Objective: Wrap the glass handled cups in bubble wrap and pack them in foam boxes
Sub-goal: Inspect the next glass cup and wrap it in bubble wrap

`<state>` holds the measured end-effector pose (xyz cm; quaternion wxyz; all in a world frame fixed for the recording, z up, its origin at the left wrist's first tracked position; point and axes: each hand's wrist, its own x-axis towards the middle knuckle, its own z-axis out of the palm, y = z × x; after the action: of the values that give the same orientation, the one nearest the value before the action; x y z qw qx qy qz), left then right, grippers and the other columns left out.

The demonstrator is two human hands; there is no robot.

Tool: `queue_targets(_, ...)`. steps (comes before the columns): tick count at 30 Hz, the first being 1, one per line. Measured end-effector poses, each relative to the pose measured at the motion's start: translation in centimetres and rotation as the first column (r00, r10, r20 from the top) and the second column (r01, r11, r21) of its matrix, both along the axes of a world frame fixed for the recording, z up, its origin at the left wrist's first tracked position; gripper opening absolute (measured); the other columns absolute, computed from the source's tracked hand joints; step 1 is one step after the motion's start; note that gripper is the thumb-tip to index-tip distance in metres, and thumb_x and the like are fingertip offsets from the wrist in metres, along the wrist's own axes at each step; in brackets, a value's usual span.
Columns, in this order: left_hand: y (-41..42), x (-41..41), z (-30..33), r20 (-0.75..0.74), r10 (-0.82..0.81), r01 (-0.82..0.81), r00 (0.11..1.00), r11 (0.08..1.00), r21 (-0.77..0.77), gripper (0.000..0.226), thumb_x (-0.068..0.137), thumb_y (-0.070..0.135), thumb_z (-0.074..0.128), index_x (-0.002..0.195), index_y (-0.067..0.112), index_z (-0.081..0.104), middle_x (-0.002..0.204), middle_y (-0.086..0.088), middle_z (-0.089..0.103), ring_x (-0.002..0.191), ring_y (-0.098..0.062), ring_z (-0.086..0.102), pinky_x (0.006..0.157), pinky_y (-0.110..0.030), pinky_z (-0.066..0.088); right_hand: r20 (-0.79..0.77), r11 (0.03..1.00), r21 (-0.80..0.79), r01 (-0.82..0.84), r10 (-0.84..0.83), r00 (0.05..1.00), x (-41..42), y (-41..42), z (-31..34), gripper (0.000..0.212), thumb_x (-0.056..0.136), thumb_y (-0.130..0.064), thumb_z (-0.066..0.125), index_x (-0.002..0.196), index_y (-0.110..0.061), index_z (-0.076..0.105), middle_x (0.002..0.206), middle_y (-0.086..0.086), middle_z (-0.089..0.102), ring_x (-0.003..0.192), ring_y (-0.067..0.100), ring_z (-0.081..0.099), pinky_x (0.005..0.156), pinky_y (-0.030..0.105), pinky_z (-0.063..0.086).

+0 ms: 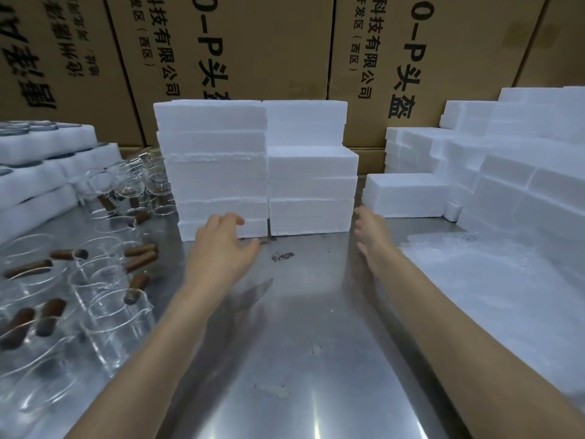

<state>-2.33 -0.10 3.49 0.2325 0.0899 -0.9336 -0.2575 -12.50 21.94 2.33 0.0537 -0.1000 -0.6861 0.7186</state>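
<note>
Two stacks of white foam boxes (259,172) stand side by side at the middle back of the steel table (300,343). My left hand (221,245) reaches toward the bottom of the left stack, fingers apart, holding nothing. My right hand (370,236) is edge-on beside the right stack's lower right corner, fingers extended and empty. Several clear glass cups with brown wooden handles (95,280) stand and lie crowded at the left. A pile of bubble wrap sheets (493,299) lies flat at the right.
A single foam box (408,194) sits behind my right hand, with more foam boxes (522,172) stepped up at the far right. Foam trays (41,172) holding glassware are stacked at far left. Large cardboard cartons (253,52) wall off the back.
</note>
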Motion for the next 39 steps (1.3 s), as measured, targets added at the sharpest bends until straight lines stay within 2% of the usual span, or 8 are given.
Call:
queue_targets(1, -0.8, 0.6, 0.4, 0.067, 0.068, -0.057, 0.995, 0.985, -0.163, 0.044, 0.089, 0.033, 0.056, 0.129, 0.016, 0.05, 0.132, -0.008, 0.048, 0.124, -0.031, 0.043, 0.095, -0.04, 0.039, 0.006, 1.0, -0.003, -0.001, 0.001, 1.0, 0.4, -0.1, -0.6, 0.026, 0.093, -0.025, 0.047, 0.109, -0.009, 0.059, 0.121, 0.001, 0.052, 0.097, 0.014, 0.056, 0.092, 0.034, 0.042)
queue_targets(4, -3.3, 1.6, 1.7, 0.297, 0.308, -0.162, 0.904, 0.89, -0.427, 0.052, 0.091, 0.037, 0.054, 0.134, 0.011, 0.043, 0.139, -0.016, 0.041, 0.128, -0.037, 0.037, 0.102, -0.044, 0.035, 0.006, 0.999, 0.016, 0.034, -0.034, 0.999, 1.3, -0.1, -1.6, 0.041, 0.093, -0.025, 0.049, 0.124, 0.001, 0.05, 0.127, 0.02, 0.052, 0.123, 0.032, 0.046, 0.106, 0.041, 0.035)
queue_targets(7, -6.1, 1.8, 2.5, 0.433, 0.435, -0.179, 0.789, 0.838, -0.515, 0.057, 0.091, 0.041, 0.057, 0.137, 0.011, 0.043, 0.14, -0.017, 0.041, 0.13, -0.038, 0.04, 0.103, -0.044, 0.037, -0.016, 0.999, 0.028, 0.021, -0.021, 1.0, 2.0, -0.1, -1.8, 0.035, 0.094, -0.026, 0.048, 0.124, -0.009, 0.049, 0.122, 0.011, 0.054, 0.12, 0.026, 0.049, 0.1, 0.034, 0.038)
queue_targets(10, -7.6, 1.7, 2.8, 0.43, 0.498, -0.19, 0.753, 0.79, -0.583, 0.038, 0.096, 0.025, 0.048, 0.132, 0.012, 0.052, 0.133, -0.014, 0.051, 0.124, -0.033, 0.05, 0.095, -0.039, 0.042, -0.049, 0.998, 0.054, 0.023, -0.02, 0.999, 2.2, 0.0, -2.0, 0.03, 0.093, -0.024, 0.048, 0.121, -0.011, 0.048, 0.127, 0.013, 0.053, 0.118, 0.025, 0.051, 0.1, 0.036, 0.039)
queue_targets(24, -5.8, 0.6, 2.4, 0.408, 0.543, -0.127, 0.734, 0.7, -0.703, 0.045, 0.09, 0.03, 0.058, 0.131, 0.012, 0.052, 0.132, -0.006, 0.055, 0.12, -0.027, 0.054, 0.089, -0.041, 0.051, -0.072, 0.993, 0.118, -0.013, 0.021, 0.997, 2.6, 0.2, -2.3, 0.045, 0.093, -0.026, 0.049, 0.136, -0.014, 0.041, 0.132, 0.001, 0.049, 0.12, 0.018, 0.048, 0.103, 0.034, 0.038)
queue_targets(28, -5.1, 0.7, 2.9, 0.451, 0.518, -0.138, 0.727, 0.754, -0.642, 0.064, 0.087, 0.051, 0.062, 0.136, 0.012, 0.048, 0.136, -0.008, 0.052, 0.123, -0.03, 0.051, 0.093, -0.047, 0.046, -0.105, 0.982, 0.189, -0.01, 0.031, 0.994, 3.1, 0.1, -2.5, 0.041, 0.093, -0.026, 0.049, 0.133, -0.017, 0.043, 0.109, -0.008, 0.053, 0.097, 0.011, 0.053, 0.085, 0.028, 0.041)
queue_targets(35, -4.0, 0.4, 3.0, 0.466, 0.445, -0.119, 0.765, 0.809, -0.576, 0.039, 0.09, 0.028, 0.055, 0.126, 0.012, 0.054, 0.129, -0.009, 0.054, 0.118, -0.031, 0.053, 0.094, -0.048, 0.048, -0.15, 0.963, 0.27, -0.006, 0.048, 0.988, 3.9, 0.0, -3.2, 0.035, 0.094, -0.028, 0.048, 0.129, -0.022, 0.047, 0.097, -0.018, 0.052, 0.08, -0.004, 0.05, 0.063, 0.02, 0.039)
queue_targets(39, -3.5, 0.4, 2.8, 0.491, 0.491, -0.076, 0.719, 0.759, -0.647, 0.036, 0.09, 0.017, 0.051, 0.125, 0.013, 0.054, 0.129, -0.009, 0.054, 0.119, -0.032, 0.051, 0.098, -0.051, 0.038, -0.158, 0.967, 0.255, -0.004, 0.046, 0.986, 4.0, 0.1, -3.3, 0.034, 0.094, -0.028, 0.049, 0.127, -0.023, 0.048, 0.095, -0.02, 0.052, 0.078, -0.006, 0.05, 0.058, 0.018, 0.037)
